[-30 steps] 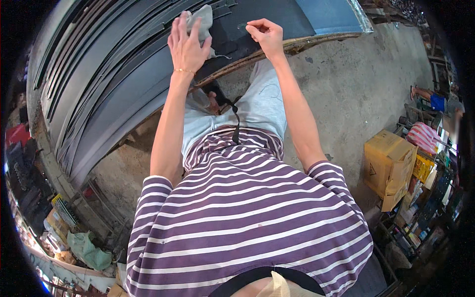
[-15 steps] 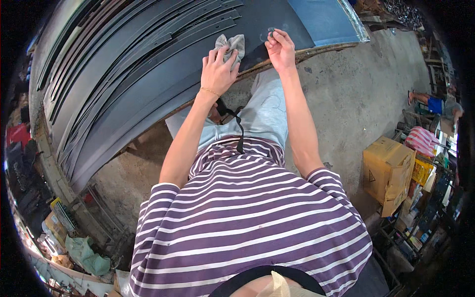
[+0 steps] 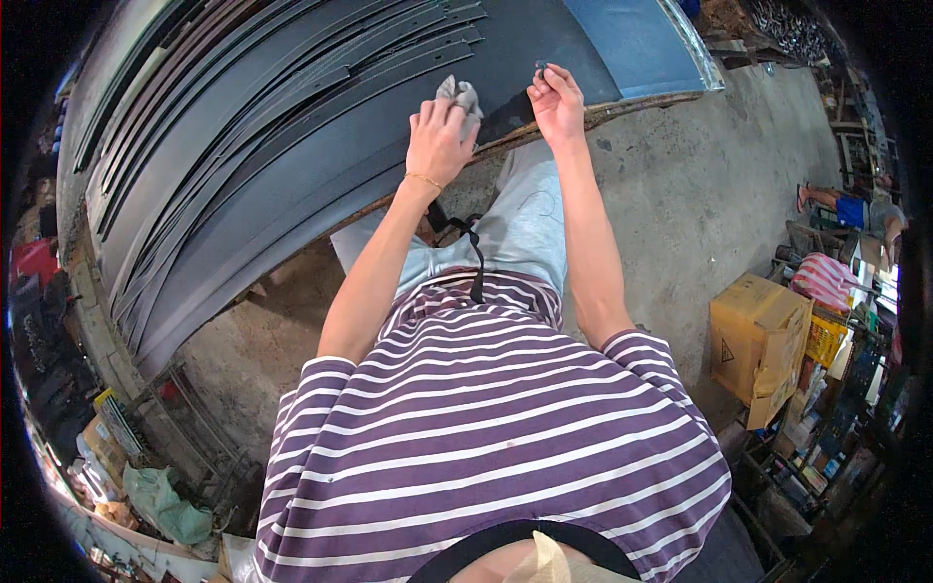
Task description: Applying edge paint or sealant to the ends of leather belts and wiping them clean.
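Observation:
My left hand is closed on a crumpled grey cloth at the near edge of a dark, smooth worktop. Part of the cloth sticks out beyond my fingers. To its right, my right hand is raised over the worktop's edge, pinching a small dark object between thumb and fingertips; it is too small to name. Long, thin dark strips lie side by side across the worktop, left of the cloth. Several have holes near their ends.
A blue sheet covers the worktop's far right corner. On the right stand a cardboard box, a yellow crate and a pink striped bag. Another person is at the far right. A green bag lies at lower left.
My left hand has moved slightly right and its fingers have drawn in, bunching the cloth tighter. My right hand has shifted a little right and down, still pinching the small dark object.

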